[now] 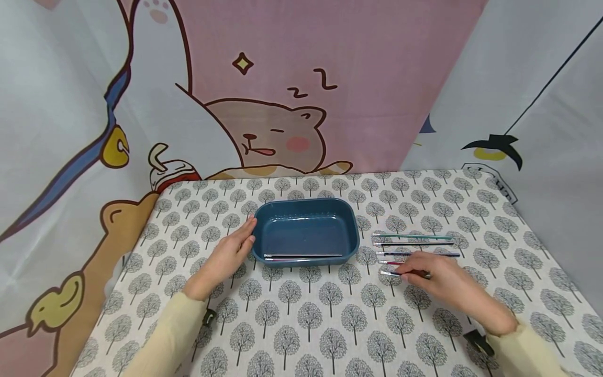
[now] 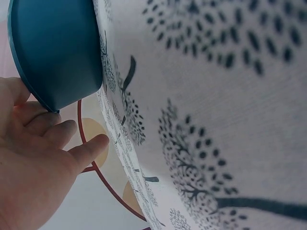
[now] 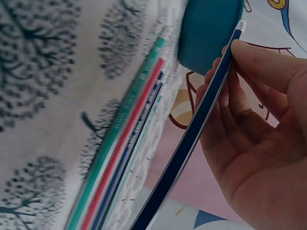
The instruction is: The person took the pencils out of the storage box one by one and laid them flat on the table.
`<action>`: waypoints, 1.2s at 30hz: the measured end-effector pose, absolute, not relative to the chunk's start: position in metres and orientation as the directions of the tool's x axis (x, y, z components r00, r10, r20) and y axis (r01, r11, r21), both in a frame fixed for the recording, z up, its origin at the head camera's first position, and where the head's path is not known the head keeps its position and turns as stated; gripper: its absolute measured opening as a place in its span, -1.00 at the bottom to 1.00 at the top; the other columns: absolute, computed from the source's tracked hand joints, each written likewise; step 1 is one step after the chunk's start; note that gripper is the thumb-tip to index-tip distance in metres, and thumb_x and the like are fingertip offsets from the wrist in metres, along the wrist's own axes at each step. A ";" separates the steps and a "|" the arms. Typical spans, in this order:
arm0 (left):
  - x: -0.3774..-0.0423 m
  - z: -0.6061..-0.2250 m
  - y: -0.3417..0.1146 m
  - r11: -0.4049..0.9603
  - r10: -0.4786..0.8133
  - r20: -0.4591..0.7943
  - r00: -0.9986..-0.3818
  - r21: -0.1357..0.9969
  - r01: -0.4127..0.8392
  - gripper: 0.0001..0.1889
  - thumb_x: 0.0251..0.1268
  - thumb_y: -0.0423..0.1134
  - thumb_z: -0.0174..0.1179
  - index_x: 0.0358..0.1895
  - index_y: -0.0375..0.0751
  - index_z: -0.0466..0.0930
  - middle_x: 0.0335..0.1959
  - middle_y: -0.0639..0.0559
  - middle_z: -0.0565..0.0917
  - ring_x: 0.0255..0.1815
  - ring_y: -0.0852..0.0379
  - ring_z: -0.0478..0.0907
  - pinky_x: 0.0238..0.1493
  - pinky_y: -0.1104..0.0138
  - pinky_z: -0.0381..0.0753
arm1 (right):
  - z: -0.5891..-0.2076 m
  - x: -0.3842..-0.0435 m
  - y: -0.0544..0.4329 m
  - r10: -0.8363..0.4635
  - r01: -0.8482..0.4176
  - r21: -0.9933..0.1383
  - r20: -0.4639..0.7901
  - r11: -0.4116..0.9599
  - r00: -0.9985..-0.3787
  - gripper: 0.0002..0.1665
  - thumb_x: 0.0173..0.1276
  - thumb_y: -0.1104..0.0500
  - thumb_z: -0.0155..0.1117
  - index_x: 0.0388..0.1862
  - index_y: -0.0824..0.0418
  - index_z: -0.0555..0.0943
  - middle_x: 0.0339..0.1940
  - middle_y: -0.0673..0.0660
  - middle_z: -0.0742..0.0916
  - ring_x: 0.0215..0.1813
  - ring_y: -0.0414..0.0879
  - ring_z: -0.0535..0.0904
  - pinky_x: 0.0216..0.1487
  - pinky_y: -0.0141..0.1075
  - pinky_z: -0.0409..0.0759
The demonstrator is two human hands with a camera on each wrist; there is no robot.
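Observation:
A dark blue pencil point(image 3: 192, 132) with pale stripes is pinched near one end by my right hand point(image 1: 440, 275), thumb against fingers, above the patterned cloth. Beyond this hand lie more pencils side by side: a teal one point(image 1: 412, 236), a dark one point(image 1: 414, 243), a blue one point(image 1: 419, 254) and a red one point(image 1: 390, 262), partly hidden by the hand. My left hand point(image 1: 228, 256) touches the left end of a blue rectangular basin point(image 1: 353, 230) with nearly straight fingers. Inside the basin, a black pencil point(image 1: 306, 255) and a purple pencil point(image 1: 289, 258) lie along the near wall.
A white cloth point(image 1: 311, 324) printed with grey trees covers the table. Behind it hangs a pink and white curtain point(image 1: 377, 78) with cartoon animals, and pale curtains close off both sides.

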State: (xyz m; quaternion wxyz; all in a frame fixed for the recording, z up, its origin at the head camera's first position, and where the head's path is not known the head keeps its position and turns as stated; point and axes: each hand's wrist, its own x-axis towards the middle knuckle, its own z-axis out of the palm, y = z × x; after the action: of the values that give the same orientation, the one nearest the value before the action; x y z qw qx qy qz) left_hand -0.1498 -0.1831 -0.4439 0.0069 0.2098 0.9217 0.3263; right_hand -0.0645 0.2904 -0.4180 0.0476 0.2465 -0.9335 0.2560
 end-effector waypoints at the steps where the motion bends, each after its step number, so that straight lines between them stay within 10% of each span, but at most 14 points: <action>1: -0.150 -0.444 -0.183 0.699 0.390 0.123 -0.912 0.605 0.381 -0.45 0.68 -0.27 -0.01 0.59 -0.36 0.18 0.64 -0.11 0.12 0.62 -0.13 0.15 0.56 -0.03 0.21 | -0.420 -0.064 0.291 -0.437 -0.485 -0.454 0.215 0.748 -0.874 -0.71 0.21 0.27 0.57 -0.12 -0.03 0.82 -0.13 -0.17 0.78 -0.13 -0.28 0.68 -0.14 -0.24 0.74; 36: -0.149 -0.444 -0.183 0.700 0.392 0.116 -0.913 0.606 0.377 -0.45 0.69 -0.25 -0.01 0.59 -0.35 0.18 0.64 -0.12 0.12 0.62 -0.10 0.14 0.56 -0.01 0.22 | -0.452 -0.069 0.305 -0.531 -0.556 -0.472 0.200 0.685 -0.823 -0.76 0.18 0.34 0.56 -0.18 0.10 0.83 -0.26 -0.17 0.74 -0.28 -0.39 0.60 -0.30 -0.37 0.69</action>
State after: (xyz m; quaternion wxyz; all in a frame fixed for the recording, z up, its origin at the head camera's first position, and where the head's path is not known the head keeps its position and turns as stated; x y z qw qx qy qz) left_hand -0.1491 -0.1832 -0.4437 0.0109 0.2086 0.9219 0.3264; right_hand -0.0695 0.3049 -0.4519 0.0235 0.2961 -0.9175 0.2646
